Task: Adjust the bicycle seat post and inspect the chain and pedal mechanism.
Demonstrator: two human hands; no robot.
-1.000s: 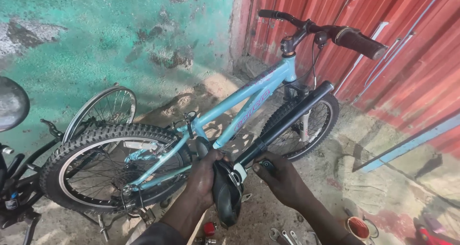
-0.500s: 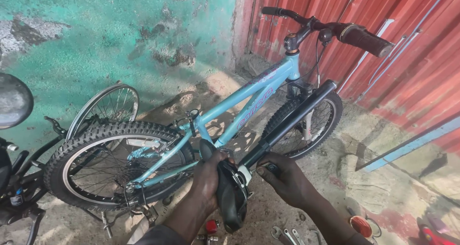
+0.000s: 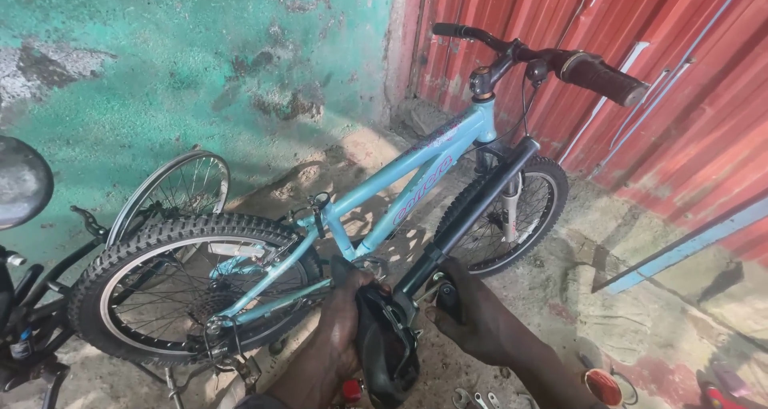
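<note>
- The left hand is wrapping its grip tightly around a black padded bicycle saddle, which is pointing nose-down in the lower middle of the view.
- The right hand is closing its grip on a small dark tool at the saddle's metal clamp, where the long black seat post is joining it; what kind of tool it is cannot be told.
- The seat post is slanting up and to the right, crossing in front of the light blue metal bicycle.
- That bicycle is standing just behind the hands, with its knobby rear tyre to the left and black handlebar at upper right.
- A red corrugated metal wall is rising on the right, and a peeling turquoise wall is filling the left.
- Small wrenches are lying on the dusty ground just below the right hand.
</note>
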